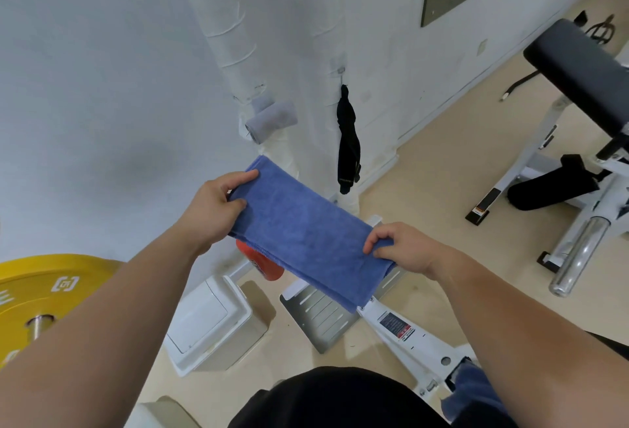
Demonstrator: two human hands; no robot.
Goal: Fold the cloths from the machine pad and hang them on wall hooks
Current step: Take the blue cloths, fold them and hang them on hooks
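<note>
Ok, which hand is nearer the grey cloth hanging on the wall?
Left. The left hand grips the far end of the blue cloth, just below the grey cloth; the right hand pinches the near end, lower and further right.

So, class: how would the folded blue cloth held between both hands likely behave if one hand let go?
Probably floppy: the blue cloth droops below the left hand and right hand that stretch it. Likely light, since fingertip pinches alone hold it. Its fuzzy-looking surface suggests it would not slip easily.
</note>
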